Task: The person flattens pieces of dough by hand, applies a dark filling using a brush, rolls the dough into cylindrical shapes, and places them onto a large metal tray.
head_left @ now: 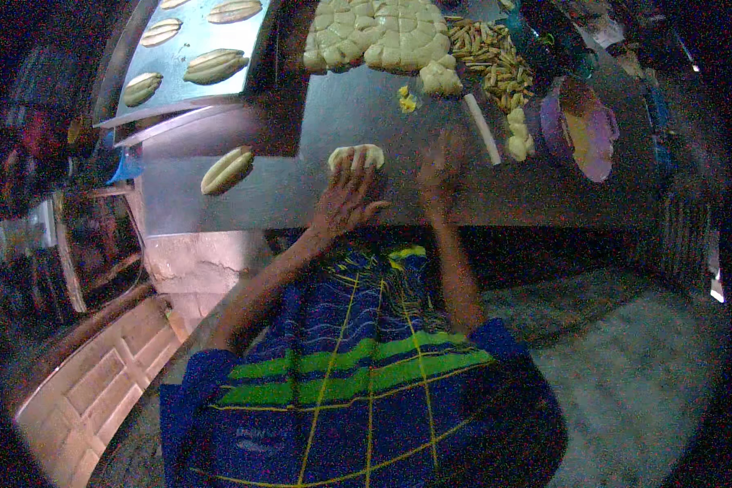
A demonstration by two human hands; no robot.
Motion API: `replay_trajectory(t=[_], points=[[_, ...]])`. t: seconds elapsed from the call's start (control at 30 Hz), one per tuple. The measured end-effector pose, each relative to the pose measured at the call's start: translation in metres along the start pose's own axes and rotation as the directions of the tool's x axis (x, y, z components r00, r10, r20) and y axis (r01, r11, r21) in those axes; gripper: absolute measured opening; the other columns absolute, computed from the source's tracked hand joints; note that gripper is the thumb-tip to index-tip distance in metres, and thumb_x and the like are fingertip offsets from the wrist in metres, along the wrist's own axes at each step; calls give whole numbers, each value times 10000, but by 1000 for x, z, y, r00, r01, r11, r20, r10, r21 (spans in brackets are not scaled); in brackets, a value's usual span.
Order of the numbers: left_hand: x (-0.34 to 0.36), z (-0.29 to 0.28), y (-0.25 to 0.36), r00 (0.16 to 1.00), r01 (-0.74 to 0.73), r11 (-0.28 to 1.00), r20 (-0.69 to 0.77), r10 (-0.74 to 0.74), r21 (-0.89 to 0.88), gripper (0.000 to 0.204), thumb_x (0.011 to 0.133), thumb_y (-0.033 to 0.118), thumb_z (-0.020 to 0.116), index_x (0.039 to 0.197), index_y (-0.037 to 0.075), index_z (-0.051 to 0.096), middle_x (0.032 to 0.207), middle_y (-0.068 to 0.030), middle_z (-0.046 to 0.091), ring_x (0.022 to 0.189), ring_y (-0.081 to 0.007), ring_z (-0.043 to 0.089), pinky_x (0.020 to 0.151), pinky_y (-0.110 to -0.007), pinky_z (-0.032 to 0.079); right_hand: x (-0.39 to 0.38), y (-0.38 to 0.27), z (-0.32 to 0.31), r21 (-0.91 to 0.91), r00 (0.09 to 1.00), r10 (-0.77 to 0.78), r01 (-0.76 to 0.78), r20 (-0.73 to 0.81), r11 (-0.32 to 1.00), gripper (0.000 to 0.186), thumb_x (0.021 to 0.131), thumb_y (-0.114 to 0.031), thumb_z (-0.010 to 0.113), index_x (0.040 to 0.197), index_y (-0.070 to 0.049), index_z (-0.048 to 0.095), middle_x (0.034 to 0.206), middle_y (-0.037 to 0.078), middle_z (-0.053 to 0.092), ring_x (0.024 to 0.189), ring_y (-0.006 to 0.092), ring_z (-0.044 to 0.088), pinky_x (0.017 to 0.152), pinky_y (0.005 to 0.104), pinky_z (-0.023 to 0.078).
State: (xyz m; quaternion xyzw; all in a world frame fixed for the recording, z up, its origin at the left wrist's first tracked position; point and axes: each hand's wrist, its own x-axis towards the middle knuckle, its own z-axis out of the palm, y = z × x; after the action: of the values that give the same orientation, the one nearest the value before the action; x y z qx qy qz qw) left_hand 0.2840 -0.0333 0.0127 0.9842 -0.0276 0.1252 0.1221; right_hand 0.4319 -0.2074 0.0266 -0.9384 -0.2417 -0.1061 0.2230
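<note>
While the small dough piece (356, 154) lies flat on the metal table (301, 195), near its front edge, it is judged that even, light pressure should be applied so the piece is flattened without tearing. The left hand (346, 199) is spread open, fingers splayed, with the fingertips laid on the near edge of the dough. The right hand (441, 171) is blurred just beside it; nothing appears to be held, but how far it is opened cannot be told. A finished filled roll (226, 169) lies well apart to the left.
</note>
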Motion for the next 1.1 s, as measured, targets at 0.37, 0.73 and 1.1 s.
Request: replay_trajectory(t=[0.37, 0.73, 1.1], points=[[-4, -21, 26, 997, -77, 993, 24, 79, -91, 922, 904, 722, 436, 1551, 73, 336, 1600, -192, 297, 1469, -492, 205, 1182, -660, 123, 38, 120, -15, -424, 993, 26, -72, -114, 903, 445, 971, -102, 535, 1397, 4, 463, 1339, 258, 524, 1147, 448, 532, 989, 542, 447], [-27, -11, -9, 979, 103, 991, -167, -115, -81, 812, 955, 548, 523, 1552, 42, 308, 1604, -263, 244, 1483, -505, 166, 1199, -627, 121, -2, -2, 37, 213, 830, -553, 528, 78, 822, 341, 972, -81, 512, 1308, -41, 552, 1239, 197, 575, 1093, 394, 562, 978, 526, 444], [20, 9, -59, 897, 418, 908, -143, -418, -30, 666, 1016, 359, 462, 1473, -109, 337, 1555, -338, 278, 1478, -503, 186, 1212, -598, 122, -26, -31, 68, 243, 883, -414, 361, 223, 900, 580, 949, -106, 587, 1495, -23, 409, 1564, 210, 374, 1456, 404, 331, 1198, 499, 290]])
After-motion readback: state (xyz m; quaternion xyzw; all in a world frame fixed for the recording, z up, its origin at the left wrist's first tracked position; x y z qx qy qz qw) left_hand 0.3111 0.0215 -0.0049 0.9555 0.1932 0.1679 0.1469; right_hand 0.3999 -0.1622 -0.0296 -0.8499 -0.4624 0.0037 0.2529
